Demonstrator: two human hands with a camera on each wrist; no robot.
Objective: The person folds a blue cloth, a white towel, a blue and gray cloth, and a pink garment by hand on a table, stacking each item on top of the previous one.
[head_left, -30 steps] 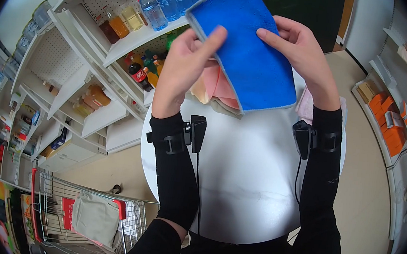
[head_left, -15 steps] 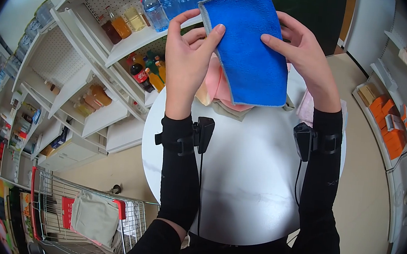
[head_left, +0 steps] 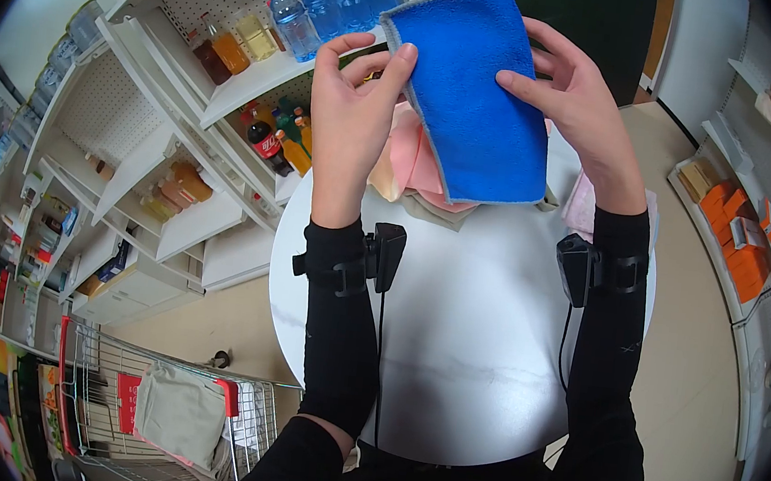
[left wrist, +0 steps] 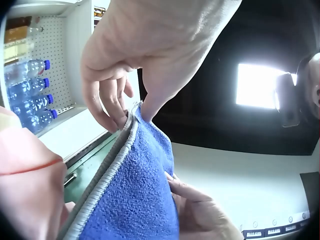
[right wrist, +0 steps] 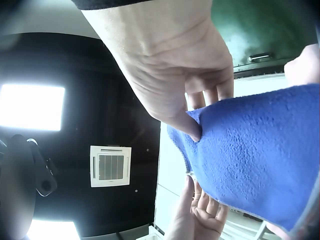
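A blue towel (head_left: pixel 480 100) with grey stitched edging hangs in the air between both hands, over the far part of the round white table. At its left edge my left hand (head_left: pixel 352 115) pinches the upper corner between thumb and fingers. The left wrist view shows that pinch on the towel's (left wrist: pixel 140 190) stitched edge, with two edges lying close together. My right hand (head_left: pixel 582 111) grips the opposite side, its thumb (right wrist: pixel 187 125) on the near face and the other fingers partly hidden behind. Beneath the towel, a pink cloth (head_left: pixel 404 158) lies in a heap on the table.
The round white table (head_left: pixel 450 341) stands before me. At its right edge lies a pale pink cloth (head_left: pixel 586 210). Shelves with water bottles (head_left: pixel 291 22) and drinks are at the left. A shopping cart (head_left: pixel 101 441) holds a folded grey cloth (head_left: pixel 180 411). Orange packs (head_left: pixel 730 230) fill shelves at right.
The left hand has moved slightly right and its fingers have spread beside the edge while the thumb stays on it. The towel has shifted a little and hangs straighter; the right hand has barely moved.
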